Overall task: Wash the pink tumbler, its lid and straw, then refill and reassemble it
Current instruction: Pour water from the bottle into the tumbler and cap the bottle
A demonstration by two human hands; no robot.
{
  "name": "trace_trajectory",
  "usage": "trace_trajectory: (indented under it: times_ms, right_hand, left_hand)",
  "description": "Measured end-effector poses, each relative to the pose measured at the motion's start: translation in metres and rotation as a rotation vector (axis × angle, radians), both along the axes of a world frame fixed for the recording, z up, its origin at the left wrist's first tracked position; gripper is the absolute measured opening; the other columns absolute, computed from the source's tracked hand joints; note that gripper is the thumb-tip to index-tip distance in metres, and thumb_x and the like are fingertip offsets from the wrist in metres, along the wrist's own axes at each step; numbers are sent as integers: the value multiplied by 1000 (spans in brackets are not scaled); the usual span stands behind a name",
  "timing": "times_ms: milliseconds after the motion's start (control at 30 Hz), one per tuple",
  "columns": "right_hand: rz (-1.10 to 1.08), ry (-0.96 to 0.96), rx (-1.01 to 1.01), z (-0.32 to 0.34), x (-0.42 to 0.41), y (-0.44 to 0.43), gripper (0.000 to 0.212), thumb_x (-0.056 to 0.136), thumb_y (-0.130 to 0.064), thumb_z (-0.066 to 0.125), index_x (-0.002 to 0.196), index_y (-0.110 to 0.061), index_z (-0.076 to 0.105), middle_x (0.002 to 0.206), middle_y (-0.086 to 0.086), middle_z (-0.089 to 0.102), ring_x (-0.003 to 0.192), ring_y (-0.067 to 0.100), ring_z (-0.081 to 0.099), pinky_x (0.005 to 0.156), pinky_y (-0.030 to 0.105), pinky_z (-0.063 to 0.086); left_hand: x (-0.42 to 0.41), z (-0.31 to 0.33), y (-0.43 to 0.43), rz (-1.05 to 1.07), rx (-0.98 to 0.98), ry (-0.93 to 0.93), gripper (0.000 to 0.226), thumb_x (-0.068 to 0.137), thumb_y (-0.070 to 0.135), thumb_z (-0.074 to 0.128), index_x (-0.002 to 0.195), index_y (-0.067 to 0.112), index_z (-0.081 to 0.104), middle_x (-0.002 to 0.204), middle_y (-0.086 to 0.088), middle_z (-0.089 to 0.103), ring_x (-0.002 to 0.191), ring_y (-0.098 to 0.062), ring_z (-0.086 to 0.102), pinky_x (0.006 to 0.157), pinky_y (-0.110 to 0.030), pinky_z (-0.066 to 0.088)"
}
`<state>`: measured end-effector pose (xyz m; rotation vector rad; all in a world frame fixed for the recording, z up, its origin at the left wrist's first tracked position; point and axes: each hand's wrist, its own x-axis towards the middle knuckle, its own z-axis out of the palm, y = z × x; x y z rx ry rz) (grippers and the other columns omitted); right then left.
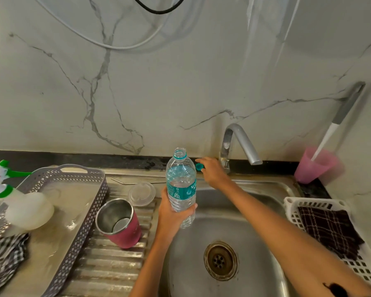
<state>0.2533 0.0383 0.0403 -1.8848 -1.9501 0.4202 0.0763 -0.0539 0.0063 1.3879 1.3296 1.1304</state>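
Pink steel-lined tumbler (119,224) is stood open on the ribbed drainboard surface (107,271), left of the steel sink (193,264). Clear round lid (141,193) and thin metal straw (137,182) are laid just behind it. Uncapped clear plastic water bottle (181,183) is gripped by the left hand (171,213). Small teal cap (199,166) is pinched by the right hand (213,172) near the grey tap (238,142).

White grey-veined marble wall (180,82) facing me at twelve o'clock, cables (116,47) looping at eleven, black counter strip (51,156) beneath it, steel sink (186,264) below me, chrome tap (244,142) at one.
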Motion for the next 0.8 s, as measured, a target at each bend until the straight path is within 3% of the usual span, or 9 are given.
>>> trace_trajectory:
  times_ms: [167,467,600,700,800]
  right_hand:
    - [80,-92,-50,-23,3,25,53,91,2,58,140,-14,49,127,11,55,120,25,49,102,33,40]
    - [-4,-74,-18,-34,4,33,38,94,-10,58,132,-7,55,123,14,53,119,26,46,100,32,38]
    - [1,-97,-11,-33,5,30,27,94,-14,58,118,-3,61,118,13,52,114,25,47,97,33,40]
    - [-21,-15,11,-25,4,20,26,90,-17,64,113,-5,62,113,11,55,107,23,53,93,33,47]
    - [-135,247,71,-11,0,-5,24,87,-18,68,109,-8,62,104,6,62,92,17,59,84,29,53]
  left_hand:
    - [3,-5,8,-1,13,19,76,62,4,91,114,32,43,109,12,65,94,7,65,74,-9,50]
    - [2,-10,8,-11,13,19,78,63,3,90,118,31,43,112,13,62,98,9,63,77,-7,48]
    - [-1,-14,1,-1,-9,-1,81,62,3,90,125,21,43,114,8,63,99,7,63,78,-8,49]
    - [-3,-15,-6,-8,-15,-16,81,62,4,91,127,18,44,116,5,64,100,0,65,80,-12,51]
    - [-3,-13,-18,-29,-19,-47,82,61,8,92,127,18,44,116,6,64,102,-3,65,84,-20,55]
